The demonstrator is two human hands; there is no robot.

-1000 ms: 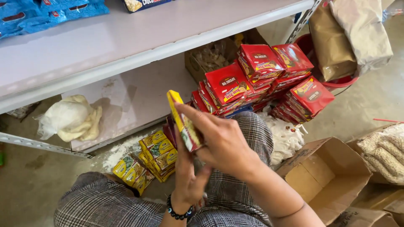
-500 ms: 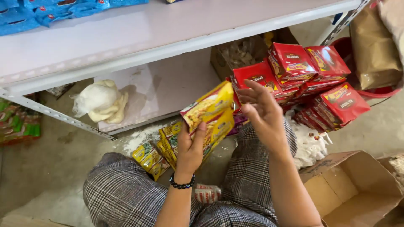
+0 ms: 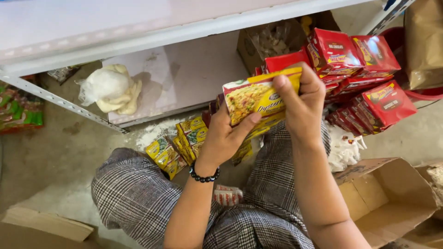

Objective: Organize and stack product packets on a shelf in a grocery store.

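Both my hands hold a stack of yellow noodle packets [image 3: 256, 97] in front of the bottom shelf. My left hand [image 3: 225, 136], with a black bead bracelet on the wrist, grips the stack from below, its thumb on the front. My right hand [image 3: 301, 105] clasps the stack's right end from above. More yellow packets [image 3: 181, 143] lie on the floor by my left knee. A pile of red packets [image 3: 364, 80] stands to the right, behind my right hand.
A white metal shelf [image 3: 175, 32] runs overhead, with a white plastic bag [image 3: 110, 87] under it. An open cardboard box [image 3: 387, 198] lies at lower right, a brown paper sack [image 3: 424, 41] at upper right. My checked trousers fill the bottom.
My hands have turned the yellow packets from edge-on to face-up and lifted them toward the red pile. The view has shifted left and down.
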